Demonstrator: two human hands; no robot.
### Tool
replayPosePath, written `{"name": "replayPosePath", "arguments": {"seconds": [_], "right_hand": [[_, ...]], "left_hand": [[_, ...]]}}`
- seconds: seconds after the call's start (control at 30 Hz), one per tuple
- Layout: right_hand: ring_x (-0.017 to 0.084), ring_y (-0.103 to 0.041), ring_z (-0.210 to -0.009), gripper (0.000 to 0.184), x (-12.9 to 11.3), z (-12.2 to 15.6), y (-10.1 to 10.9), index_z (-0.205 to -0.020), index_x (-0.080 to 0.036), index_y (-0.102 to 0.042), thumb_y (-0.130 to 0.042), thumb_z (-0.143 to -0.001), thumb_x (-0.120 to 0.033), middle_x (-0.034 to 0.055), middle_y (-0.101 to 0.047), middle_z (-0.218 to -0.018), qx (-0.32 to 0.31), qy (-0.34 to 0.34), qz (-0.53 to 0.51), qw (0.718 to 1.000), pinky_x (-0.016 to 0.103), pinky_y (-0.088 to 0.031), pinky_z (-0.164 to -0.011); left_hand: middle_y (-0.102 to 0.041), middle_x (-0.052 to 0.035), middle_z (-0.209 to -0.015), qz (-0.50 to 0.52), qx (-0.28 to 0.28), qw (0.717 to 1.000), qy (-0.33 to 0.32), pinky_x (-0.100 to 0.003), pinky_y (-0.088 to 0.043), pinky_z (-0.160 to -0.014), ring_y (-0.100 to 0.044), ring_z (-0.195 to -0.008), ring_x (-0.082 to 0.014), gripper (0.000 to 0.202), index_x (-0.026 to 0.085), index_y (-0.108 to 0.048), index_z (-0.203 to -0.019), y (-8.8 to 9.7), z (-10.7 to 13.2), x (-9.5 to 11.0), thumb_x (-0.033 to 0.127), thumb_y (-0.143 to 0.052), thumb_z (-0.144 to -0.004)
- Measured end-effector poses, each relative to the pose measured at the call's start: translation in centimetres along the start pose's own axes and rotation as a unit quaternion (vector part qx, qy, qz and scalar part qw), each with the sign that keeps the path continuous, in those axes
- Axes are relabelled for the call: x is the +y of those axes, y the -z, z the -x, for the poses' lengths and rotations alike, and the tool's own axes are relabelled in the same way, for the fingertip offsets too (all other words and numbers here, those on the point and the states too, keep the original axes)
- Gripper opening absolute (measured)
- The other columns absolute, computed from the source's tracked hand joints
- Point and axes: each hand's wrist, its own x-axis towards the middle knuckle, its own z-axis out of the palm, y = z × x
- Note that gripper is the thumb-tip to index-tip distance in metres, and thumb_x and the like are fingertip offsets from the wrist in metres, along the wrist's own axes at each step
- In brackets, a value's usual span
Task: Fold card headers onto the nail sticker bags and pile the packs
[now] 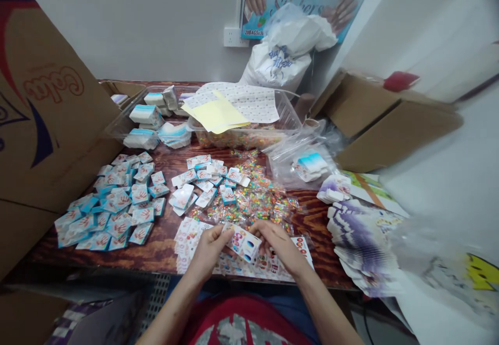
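Observation:
My left hand (211,250) pinches the left end of a small white printed card (244,243) with red and blue shapes on it. The fingers of my right hand (277,245) close on the card's right end. Whether it is a flat sheet or a folded carton I cannot make out. Beneath both hands lie fanned sticker sheets (189,241) near the table's front edge. Just beyond is a heap of small clear packets with colourful pieces (255,191). Several small white and blue boxes (205,174) lie at the left of that heap.
At the left, many small blue boxes (117,204) are piled beside a large cardboard carton (47,111). Plastic trays (290,119) stand behind, with paper sheets (241,101) on top. Fanned purple cards (358,241) and an open cardboard box (393,127) are to the right.

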Motion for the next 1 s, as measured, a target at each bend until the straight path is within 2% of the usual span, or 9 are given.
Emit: {"name": "replayPosePath", "arguments": {"seconds": [0.13,0.23,0.37,0.43,0.5,0.53,0.63,0.8,1.0], "right_hand": [[0.01,-0.045,-0.047,0.037,0.0,0.8,-0.4,-0.074,-0.019,-0.059,-0.066,-0.079,-0.055,-0.004,-0.051,-0.059,-0.061,-0.05,-0.041,0.996,0.021,-0.034,-0.045],[0.01,-0.045,-0.042,0.041,0.1,0.7,-1.3,-0.075,-0.019,-0.058,-0.066,-0.076,-0.059,-0.0041,-0.053,-0.052,-0.037,-0.069,-0.093,0.993,0.021,-0.033,-0.042],[0.013,-0.049,-0.043,0.04,0.3,-0.9,-0.1,-0.074,-0.019,-0.06,-0.055,-0.084,-0.057,-0.0006,-0.057,-0.054,0.006,-0.051,-0.035,0.998,0.024,-0.036,-0.043],[0.015,-0.053,-0.051,0.035,0.5,-2.5,1.2,-0.075,-0.019,-0.061,-0.048,-0.09,-0.047,0.0021,-0.061,-0.065,0.099,-0.002,0.078,0.992,0.025,-0.038,-0.049],[0.018,-0.058,-0.066,0.02,0.9,-4.1,2.3,-0.081,-0.02,-0.062,-0.05,-0.09,-0.033,0.0041,-0.063,-0.078,0.211,0.046,0.239,0.947,0.028,-0.041,-0.059],[0.02,-0.059,-0.074,0.011,1.2,-4.9,2.7,-0.085,-0.02,-0.062,-0.053,-0.088,-0.026,0.0058,-0.063,-0.087,0.238,0.058,0.313,0.918,0.029,-0.041,-0.064],[0.022,-0.058,-0.081,0.008,2.5,-6.1,3.0,-0.085,-0.02,-0.06,-0.056,-0.081,-0.014,0.0081,-0.058,-0.099,0.228,0.072,0.437,0.867,0.03,-0.04,-0.067],[0.02,-0.056,-0.075,0.01,3.2,-5.0,3.5,-0.073,-0.021,-0.053,-0.057,-0.083,-0.021,0.0028,-0.054,-0.086,0.246,0.111,0.337,0.902,0.031,-0.041,-0.071],[0.018,-0.054,-0.069,0.013,1.2,-3.7,3.2,-0.071,-0.021,-0.056,-0.057,-0.083,-0.026,0.0017,-0.058,-0.078,0.239,0.122,0.29,0.919,0.03,-0.038,-0.067]], "left_hand": [[-0.051,0.0016,-0.061,-0.091,0.054,0.991,-0.081,-0.024,-0.043,-0.057,-0.048,-0.059,-0.0137,0.041,0.016,-0.059,-0.068,-0.6,0.4,0.0,0.054,-0.058,-0.083],[-0.059,-0.0013,-0.074,-0.11,0.007,0.987,-0.113,-0.026,-0.045,-0.068,-0.054,-0.072,-0.0159,0.036,0.017,-0.061,-0.081,-2.0,1.4,-0.2,0.048,-0.048,-0.092],[-0.064,-0.0026,-0.076,-0.037,-0.056,0.997,-0.045,-0.029,-0.051,-0.064,-0.06,-0.064,-0.0168,0.038,0.017,-0.058,-0.086,-2.6,1.8,-0.7,0.054,-0.05,-0.089],[-0.064,-0.0019,-0.07,-0.009,-0.043,0.999,-0.008,-0.029,-0.051,-0.057,-0.06,-0.055,-0.0164,0.042,0.017,-0.057,-0.084,-2.3,1.3,-0.9,0.059,-0.052,-0.084],[-0.062,-0.0005,-0.064,-0.006,-0.02,1.0,-0.004,-0.027,-0.049,-0.052,-0.059,-0.051,-0.0159,0.044,0.017,-0.056,-0.081,-1.9,0.7,-0.9,0.062,-0.056,-0.081],[-0.062,0.0,-0.062,-0.008,-0.015,1.0,-0.006,-0.027,-0.048,-0.051,-0.058,-0.05,-0.0156,0.045,0.017,-0.056,-0.08,-1.7,0.4,-0.9,0.062,-0.056,-0.08],[-0.061,0.0008,-0.061,-0.011,-0.01,1.0,-0.008,-0.025,-0.046,-0.049,-0.057,-0.048,-0.0144,0.045,0.018,-0.054,-0.076,-1.2,-0.3,-0.7,0.062,-0.056,-0.079],[-0.059,0.0022,-0.062,-0.016,0.016,1.0,0.001,-0.023,-0.042,-0.044,-0.053,-0.045,-0.0121,0.046,0.019,-0.051,-0.074,0.2,-1.2,-0.5,0.064,-0.059,-0.075],[-0.058,0.0013,-0.063,-0.033,-0.023,0.999,0.015,-0.022,-0.04,-0.045,-0.052,-0.047,-0.0118,0.044,0.018,-0.052,-0.075,0.2,-2.0,-0.5,0.062,-0.056,-0.077]]}}
